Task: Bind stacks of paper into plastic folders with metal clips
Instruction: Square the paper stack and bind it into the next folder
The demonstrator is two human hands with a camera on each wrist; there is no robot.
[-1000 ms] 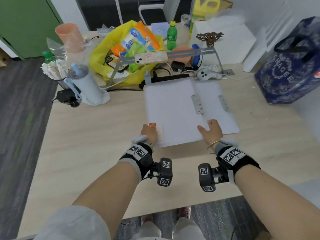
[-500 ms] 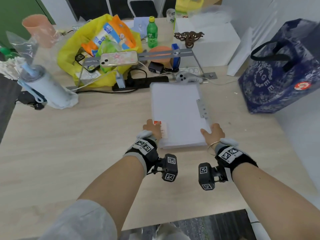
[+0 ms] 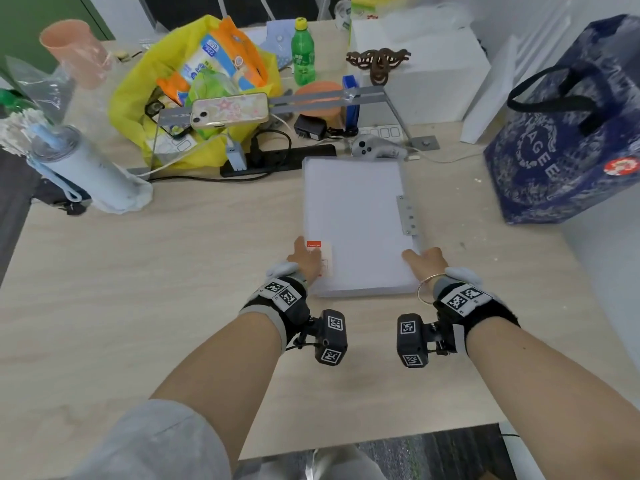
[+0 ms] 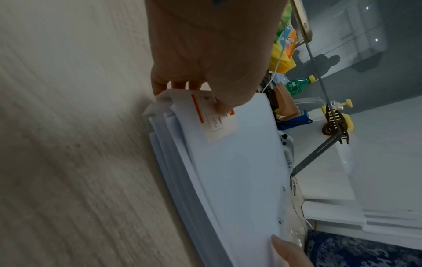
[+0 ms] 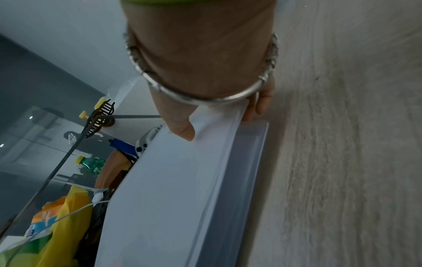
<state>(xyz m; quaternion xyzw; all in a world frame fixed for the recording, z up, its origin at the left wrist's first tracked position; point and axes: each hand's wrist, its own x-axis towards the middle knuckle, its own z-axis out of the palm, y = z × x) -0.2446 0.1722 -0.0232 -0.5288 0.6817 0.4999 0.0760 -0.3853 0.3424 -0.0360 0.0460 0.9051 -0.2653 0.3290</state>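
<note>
Head view, tabletop: pale wood-grain tabletop (image 3: 145, 278), near edge at the bottom with dark carpet below it.
Head view, folder: closed white plastic folder (image 3: 353, 216) full of paper, lying flat right of the tabletop's middle, short side toward the near edge; metal clip strip (image 3: 406, 215) along its right side.
Head view, left hand: left hand (image 3: 306, 259) grips the folder's near left corner, thumb on the orange-and-white label (image 3: 320, 254).
Head view, right hand: right hand (image 3: 424, 261) grips the near right corner, thumb lying on top of the cover.
Head view, far edge: crowded! Yellow bag (image 3: 194, 88) of snacks, green bottle (image 3: 303, 51), a phone (image 3: 230, 110) on a grey metal stand, black power strip (image 3: 277, 161), a pale blue tumbler (image 3: 86, 168) toward the far left corner.
Head view, room: green door at far left, white box (image 3: 429, 84) at the back, dark blue tote bag (image 3: 568, 133) at the right edge by the white wall.
Left wrist view, left hand: thumb (image 4: 224, 101) pressed on the label, fingers (image 4: 178, 84) curled under the corner; sheet edges fan out along the folder's side above the wood grain.
Right wrist view, right hand: thumb (image 5: 182, 128) on the cover, fingers (image 5: 260, 104) wrapped under the corner, silver bangle (image 5: 205, 97) at the wrist; the translucent spine (image 5: 246, 171) sits against the tabletop.
</note>
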